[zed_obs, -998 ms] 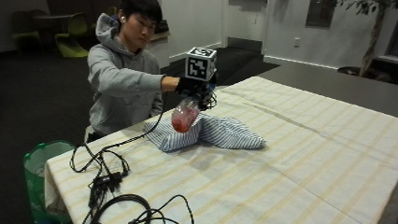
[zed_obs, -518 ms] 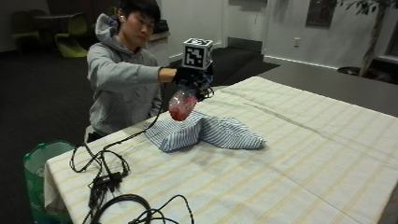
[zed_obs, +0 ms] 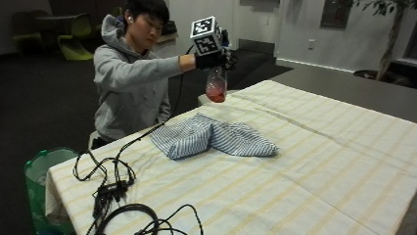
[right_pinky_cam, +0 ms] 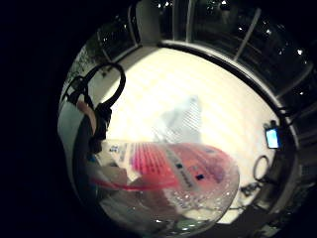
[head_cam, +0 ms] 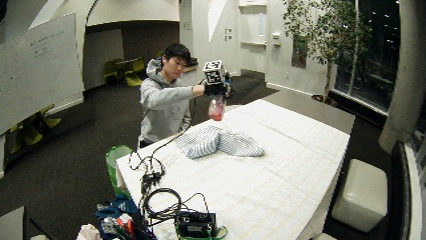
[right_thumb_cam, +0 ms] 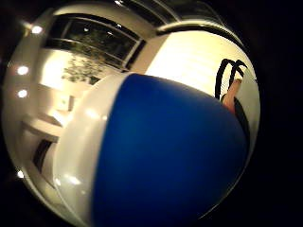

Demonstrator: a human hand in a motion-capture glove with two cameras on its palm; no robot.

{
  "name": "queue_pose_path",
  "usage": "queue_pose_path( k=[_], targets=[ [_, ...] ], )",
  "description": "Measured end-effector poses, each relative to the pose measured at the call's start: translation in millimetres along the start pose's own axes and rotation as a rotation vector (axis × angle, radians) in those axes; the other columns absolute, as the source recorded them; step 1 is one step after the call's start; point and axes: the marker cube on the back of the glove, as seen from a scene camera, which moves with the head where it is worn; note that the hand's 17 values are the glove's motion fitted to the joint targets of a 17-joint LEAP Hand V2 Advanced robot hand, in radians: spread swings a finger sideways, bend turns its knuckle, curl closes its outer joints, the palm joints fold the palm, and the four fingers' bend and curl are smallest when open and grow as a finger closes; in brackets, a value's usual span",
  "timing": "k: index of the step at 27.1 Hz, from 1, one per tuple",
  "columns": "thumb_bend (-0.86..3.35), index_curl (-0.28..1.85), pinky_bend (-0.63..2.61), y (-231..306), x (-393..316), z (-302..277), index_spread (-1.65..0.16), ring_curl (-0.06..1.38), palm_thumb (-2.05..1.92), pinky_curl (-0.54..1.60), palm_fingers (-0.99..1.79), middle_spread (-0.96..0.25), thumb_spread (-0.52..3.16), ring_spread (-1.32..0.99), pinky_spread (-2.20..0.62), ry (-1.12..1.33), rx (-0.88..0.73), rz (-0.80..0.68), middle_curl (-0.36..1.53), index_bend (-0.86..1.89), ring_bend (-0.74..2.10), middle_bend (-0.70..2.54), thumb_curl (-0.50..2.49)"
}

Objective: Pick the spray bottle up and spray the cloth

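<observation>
A clear spray bottle (zed_obs: 216,87) with pink liquid hangs in the air over the table's far edge, above and behind the cloth. My gloved right hand (zed_obs: 210,59) grips it round the top. The blue-and-white striped cloth (zed_obs: 210,137) lies crumpled on the table. In the little finger side palm view the spray bottle (right_pinky_cam: 168,183) with its pink label fills the near field, with the cloth (right_pinky_cam: 179,124) lying on the table beyond it. The bottle's blue-and-white head (right_thumb_cam: 161,156) fills the thumb side palm view.
The table (zed_obs: 338,161) carries a cream striped covering. Black cables (zed_obs: 117,191) lie coiled at its near left corner. A green bin (zed_obs: 40,166) stands by that corner on the floor. A white stool (head_cam: 363,192) stands at the table's right side.
My hand has lifted the spray bottle from just above the cloth, up and back to about chest height. The cloth has not moved.
</observation>
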Motion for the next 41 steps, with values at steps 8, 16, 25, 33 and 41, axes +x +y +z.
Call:
queue_pose_path(
  k=[8, 16, 25, 33, 41],
  targets=[
    [-0.03, 0.54, 0.35, -20.3, -41.8, 62.1, -0.21, 0.46, 1.04, 0.40, 1.32, -0.12, 0.00, -0.19, -0.28, -0.652, 0.201, 0.043, 0.49, 0.38, 0.55, 0.58, 0.71],
    [-0.04, 0.53, 0.38, -34.5, -57.1, 157.6, -0.22, 0.46, 1.04, 0.40, 1.28, -0.13, 0.05, -0.18, -0.28, -0.822, 0.227, 0.084, 0.48, 0.29, 0.54, 0.55, 0.71],
    [-0.04, 0.52, 0.38, -52.5, -38.7, 242.4, -0.23, 0.45, 1.04, 0.40, 1.28, -0.13, 0.16, -0.17, -0.28, -0.754, 0.150, 0.115, 0.47, 0.24, 0.51, 0.50, 0.70],
    [-0.04, 0.51, 0.39, -22.5, -23.9, 257.9, -0.22, 0.44, 1.05, 0.40, 1.23, -0.12, 0.20, -0.17, -0.29, -0.633, -0.211, -0.016, 0.46, 0.20, 0.48, 0.45, 0.69],
    [-0.05, 0.43, 0.48, 7.7, -4.6, 204.3, -0.30, 0.44, 1.01, 0.46, 0.27, -0.07, 0.48, -0.10, -0.04, -0.593, -0.199, -0.049, 0.42, 0.03, 0.33, 0.28, 0.67]
  ],
)
